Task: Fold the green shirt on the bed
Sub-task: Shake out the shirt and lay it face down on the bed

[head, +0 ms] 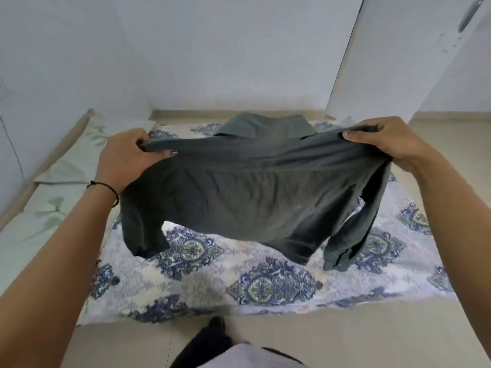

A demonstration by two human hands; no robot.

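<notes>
The green shirt (252, 192) hangs in the air above the bed (265, 285), stretched between both hands. Its collar (265, 124) lies on the far side and both short sleeves dangle toward the patterned bedspread (186, 272), the hem edge nearly brushing it. The left hand (125, 160) pinches a fold of cloth at one side, fingers curled tight around it; the right hand (385, 142) clamps the opposite side in the same way, so the fabric runs taut between them.

The step in hand looks like laying the shirt flat or making a lengthwise fold. To do it well, I judge that both hands should keep even tension, lower together so the body lands smooth on the bedspread, and let the sleeves fall outward, not bunched under. The pale pillow (71, 158) at the left lies clear of the landing spot.
</notes>
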